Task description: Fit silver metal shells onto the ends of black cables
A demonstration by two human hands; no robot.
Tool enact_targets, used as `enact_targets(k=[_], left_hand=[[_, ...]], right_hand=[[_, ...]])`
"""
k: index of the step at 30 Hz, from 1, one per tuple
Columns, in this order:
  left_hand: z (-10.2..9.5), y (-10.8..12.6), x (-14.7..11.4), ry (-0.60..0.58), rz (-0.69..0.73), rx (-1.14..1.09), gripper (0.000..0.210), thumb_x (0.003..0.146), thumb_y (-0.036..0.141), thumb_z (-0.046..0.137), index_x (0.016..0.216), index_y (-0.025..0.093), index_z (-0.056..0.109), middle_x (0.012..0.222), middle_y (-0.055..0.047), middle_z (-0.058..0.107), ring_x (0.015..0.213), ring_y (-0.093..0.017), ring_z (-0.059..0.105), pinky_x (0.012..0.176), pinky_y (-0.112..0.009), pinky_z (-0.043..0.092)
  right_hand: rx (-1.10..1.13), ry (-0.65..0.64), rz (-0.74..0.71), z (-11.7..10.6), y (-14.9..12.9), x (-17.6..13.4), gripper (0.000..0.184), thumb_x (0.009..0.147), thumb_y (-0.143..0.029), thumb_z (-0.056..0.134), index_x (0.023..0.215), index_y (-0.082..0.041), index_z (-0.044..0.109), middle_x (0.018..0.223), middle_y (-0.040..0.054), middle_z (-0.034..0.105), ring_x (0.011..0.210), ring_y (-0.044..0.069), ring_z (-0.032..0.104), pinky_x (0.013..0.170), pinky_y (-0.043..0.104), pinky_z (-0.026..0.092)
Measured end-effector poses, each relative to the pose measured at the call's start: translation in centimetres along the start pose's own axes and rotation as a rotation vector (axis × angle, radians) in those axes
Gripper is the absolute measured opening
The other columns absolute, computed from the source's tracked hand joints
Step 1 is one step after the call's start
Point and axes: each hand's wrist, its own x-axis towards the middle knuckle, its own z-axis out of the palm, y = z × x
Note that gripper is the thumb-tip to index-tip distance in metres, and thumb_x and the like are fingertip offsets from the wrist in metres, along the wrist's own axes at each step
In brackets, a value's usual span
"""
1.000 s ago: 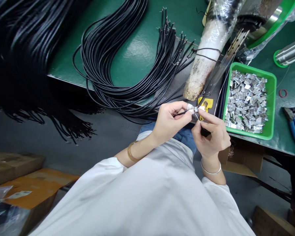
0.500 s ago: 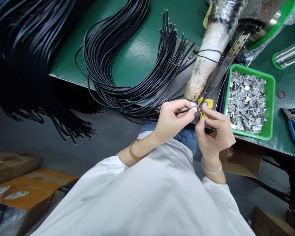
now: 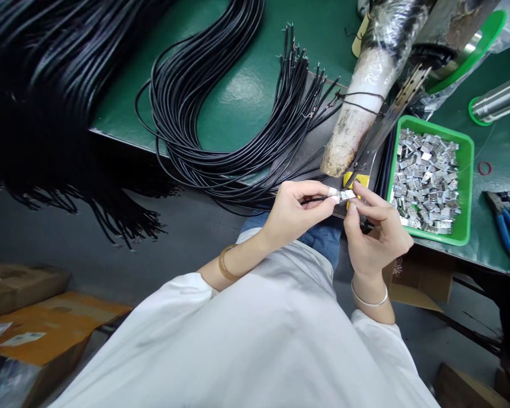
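Observation:
My left hand [image 3: 295, 211] pinches a thin black cable [image 3: 313, 200] near its end, its tape-wrapped fingertip close to a small silver metal connector piece [image 3: 347, 195]. My right hand [image 3: 374, 226] has thumb and forefinger closed at the other end of that metal piece. Just beyond the fingertips, a slim dark tip points down from what looks like a soldering iron [image 3: 402, 93], its barrel full of holes. Below this tip lies a yellow pad [image 3: 362, 180], partly hidden by my fingers. How the cable meets the metal piece is covered by my left fingertips.
A looped bundle of black cables [image 3: 182, 113] lies left on the green table [image 3: 238, 85]. To the right stands a green tray [image 3: 467, 187] of small metal pieces. A white pipe [image 3: 357, 107] slants above my hands. Pliers [image 3: 504, 221] and a wire spool [image 3: 499, 99] sit farther right.
Both hands have come away from the dark tip, slightly nearer me. My right hand has shifted right, and the silver metal piece now shows between the fingertips.

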Motion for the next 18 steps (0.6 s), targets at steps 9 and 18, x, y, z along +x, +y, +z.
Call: enact_targets(k=[9, 18], left_hand=[[-0.17, -0.55, 0.38, -0.038, -0.002, 0.095, 0.010, 0.079, 0.021, 0.067, 0.078, 0.012, 0.070, 0.055, 0.006, 0.039, 0.050, -0.004, 0.027, 0.046, -0.018, 0.021], [0.04, -0.37, 0.46, -0.030, 0.072, 0.118, 0.008, 0.079, 0.020, 0.066, 0.079, 0.012, 0.069, 0.057, 0.007, 0.042, 0.049, -0.003, 0.025, 0.043, -0.016, 0.021]], right_hand=[[0.010, 0.005, -0.036, 0.34, 0.49, 0.46, 0.016, 0.086, -0.011, 0.070, 0.096, -0.022, 0.063, 0.110, 0.0058, 0.078, 0.100, 0.021, 0.077, 0.078, 0.034, 0.067], [-0.020, 0.014, -0.019, 0.29, 0.12, 0.88, 0.016, 0.083, -0.010, 0.071, 0.090, -0.022, 0.064, 0.107, 0.0053, 0.078, 0.098, 0.021, 0.077, 0.081, 0.036, 0.066]])
